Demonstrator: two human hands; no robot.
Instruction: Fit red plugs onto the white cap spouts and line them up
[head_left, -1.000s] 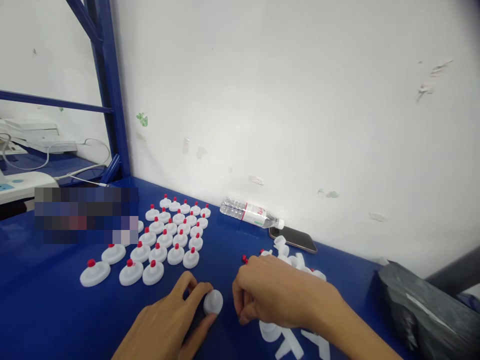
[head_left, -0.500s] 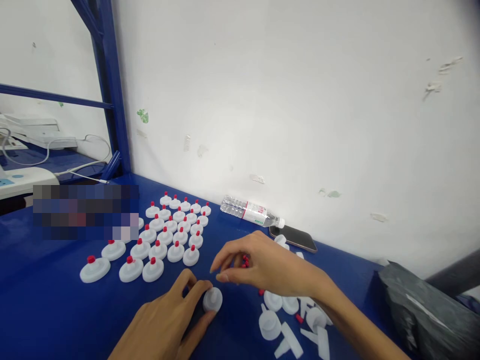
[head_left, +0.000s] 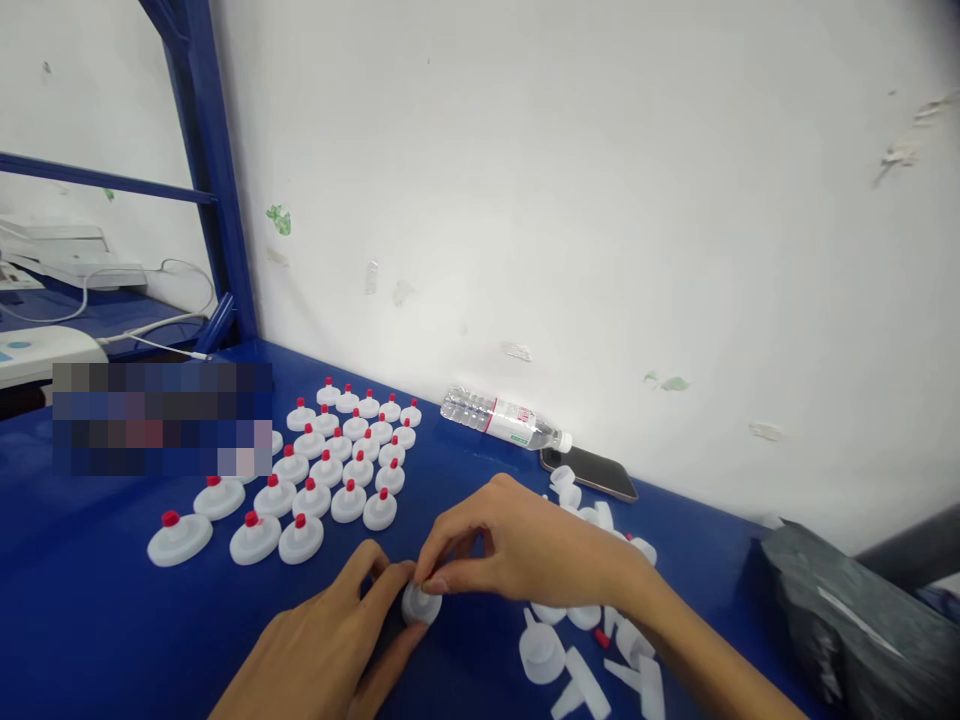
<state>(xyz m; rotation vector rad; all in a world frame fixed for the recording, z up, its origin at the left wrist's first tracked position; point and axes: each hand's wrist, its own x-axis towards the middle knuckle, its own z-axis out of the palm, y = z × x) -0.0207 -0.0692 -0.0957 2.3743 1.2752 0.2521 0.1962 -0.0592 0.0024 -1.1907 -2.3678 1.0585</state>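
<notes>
My left hand (head_left: 330, 650) grips a white plastic cap (head_left: 420, 605) between thumb and fingers on the blue table (head_left: 90, 620). My right hand (head_left: 525, 550) pinches its fingertips together right on top of that cap; what they hold is hidden. Rows of white caps with red plugs (head_left: 337, 470) stand to the left. A loose pile of bare white caps (head_left: 585, 640) and a few red plugs (head_left: 600, 636) lies under and beyond my right wrist.
A clear water bottle (head_left: 506, 420) lies on its side by the white wall, with a dark phone (head_left: 592, 473) beside it. A black plastic bag (head_left: 855, 620) sits at the right. A blue shelf post (head_left: 210, 170) rises at the left, with cables behind.
My right hand left the pile at the right, swung left and came down onto the cap in my left hand. The left hand has stayed put with the cap.
</notes>
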